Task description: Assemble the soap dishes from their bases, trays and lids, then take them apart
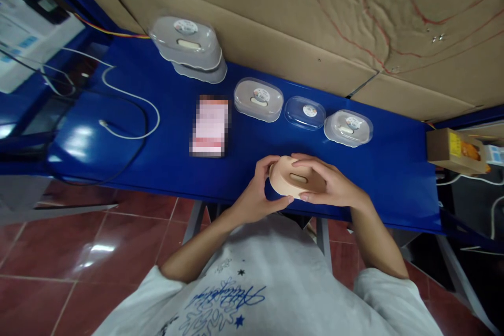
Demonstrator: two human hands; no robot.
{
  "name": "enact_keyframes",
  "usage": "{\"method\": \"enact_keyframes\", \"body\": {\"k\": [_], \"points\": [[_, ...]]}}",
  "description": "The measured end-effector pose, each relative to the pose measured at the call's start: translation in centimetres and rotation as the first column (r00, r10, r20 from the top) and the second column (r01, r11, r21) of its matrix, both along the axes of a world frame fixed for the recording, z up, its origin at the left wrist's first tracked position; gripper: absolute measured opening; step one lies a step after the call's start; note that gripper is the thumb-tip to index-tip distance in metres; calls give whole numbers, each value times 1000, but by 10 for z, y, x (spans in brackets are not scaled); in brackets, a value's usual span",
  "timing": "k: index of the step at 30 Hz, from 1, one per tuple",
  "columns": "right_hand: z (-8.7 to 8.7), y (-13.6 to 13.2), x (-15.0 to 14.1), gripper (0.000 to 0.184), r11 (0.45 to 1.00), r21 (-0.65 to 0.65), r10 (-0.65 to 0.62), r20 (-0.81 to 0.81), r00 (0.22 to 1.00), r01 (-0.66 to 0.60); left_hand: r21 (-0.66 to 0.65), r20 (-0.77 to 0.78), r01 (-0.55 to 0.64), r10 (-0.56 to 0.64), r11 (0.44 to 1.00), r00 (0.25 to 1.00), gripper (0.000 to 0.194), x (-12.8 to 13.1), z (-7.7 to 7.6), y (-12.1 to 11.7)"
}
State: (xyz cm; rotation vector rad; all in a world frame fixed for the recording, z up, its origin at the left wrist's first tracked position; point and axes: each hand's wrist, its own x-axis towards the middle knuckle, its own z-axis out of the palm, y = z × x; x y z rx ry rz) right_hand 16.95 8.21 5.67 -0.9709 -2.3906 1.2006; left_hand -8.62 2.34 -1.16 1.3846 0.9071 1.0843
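Between my two hands is a peach-coloured oval plastic container (280, 182), held above the front edge of the blue table. A pale oblong piece shows on its upper face. My left hand (258, 189) wraps its left side, thumb at the near rim. My right hand (333, 182) grips the right side, its fingers reaching over the top and its thumb underneath the near edge. Beyond my hands stand a clear-lidded oval container (244, 102), a transparent lid (293, 115) with a round sticker, and another lidded container (362, 128).
Stacked lidded containers (161, 34) stand at the back left of the blue table (177, 168). A blurred-out phone-like rectangle (210, 126) lies left of centre. A white cable (155, 115) curls at the left. Brown board (275, 26) lines the back; a cardboard box (441, 149) is at right.
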Motion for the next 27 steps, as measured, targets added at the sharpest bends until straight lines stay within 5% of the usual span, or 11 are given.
{"method": "enact_keyframes", "body": {"k": [4, 7, 11, 15, 19, 24, 27], "points": [[3, 6, 10, 62, 999, 32, -32, -56, 998, 34, 38, -61, -26, 28, 999, 998, 88, 4, -2, -2], [4, 18, 16, 57, 975, 165, -148, -8, 989, 148, 112, -253, -26, 54, 993, 966, 88, 2, 4, -7], [-6, 41, 15, 58, 941, 306, -189, 130, 973, 142, 238, -582, 94, 64, 967, 811, 74, -2, 14, -9], [-12, 56, 3, 62, 942, 333, -132, 282, 950, 32, 227, -716, 168, 47, 959, 696, 74, -3, 15, -8], [0, 77, -31, 69, 926, 379, -123, 282, 952, 7, 233, -722, 195, 35, 953, 691, 83, -8, 10, -14], [4, 142, -104, 101, 872, 489, -168, 314, 934, -8, 241, -672, 124, 73, 963, 737, 77, -20, 12, -27], [-3, 179, -135, 111, 909, 415, -136, 376, 916, -36, 265, -628, 33, 147, 964, 764, 71, -28, 17, -32]]}}
